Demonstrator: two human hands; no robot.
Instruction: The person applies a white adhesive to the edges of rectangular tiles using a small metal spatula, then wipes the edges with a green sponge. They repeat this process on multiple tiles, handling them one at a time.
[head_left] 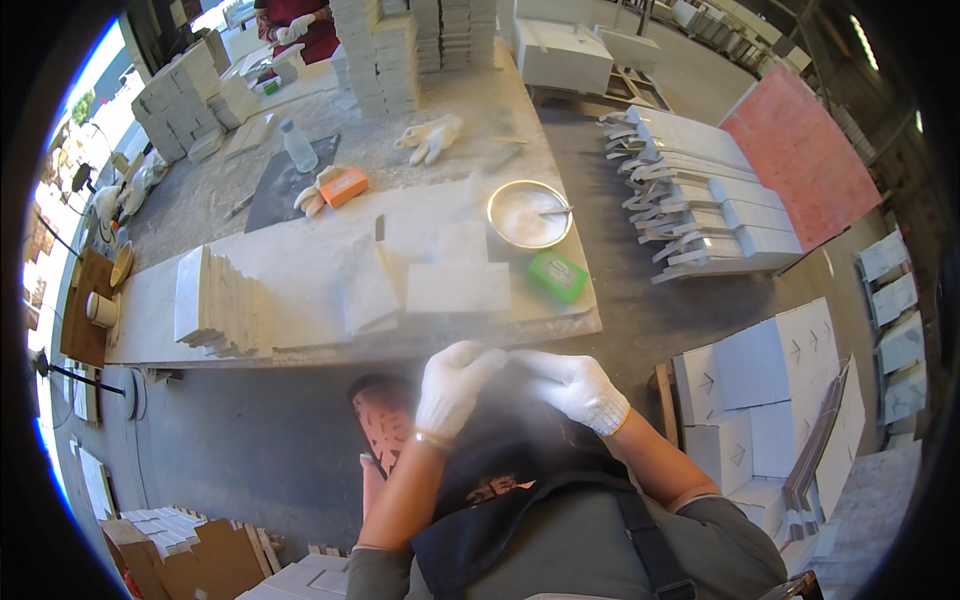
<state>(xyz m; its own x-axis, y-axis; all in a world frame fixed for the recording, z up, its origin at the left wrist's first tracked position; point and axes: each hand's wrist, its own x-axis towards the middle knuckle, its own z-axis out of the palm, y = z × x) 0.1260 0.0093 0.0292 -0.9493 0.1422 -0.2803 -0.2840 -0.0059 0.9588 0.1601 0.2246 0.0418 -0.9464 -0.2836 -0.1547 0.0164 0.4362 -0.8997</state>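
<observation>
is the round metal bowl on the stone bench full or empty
Not empty: the round metal bowl holds a whitish fill across its bottom, with a tool resting inside. Depth cannot tell.

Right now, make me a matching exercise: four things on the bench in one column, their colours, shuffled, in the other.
Things:
1. bowl
2. box by the bowl
3. box near the bottle
4. bottle

Colours:
a. orange
b. clear
c. silver metal
d. green

Pairs: 1-c, 2-d, 3-a, 4-b
</observation>
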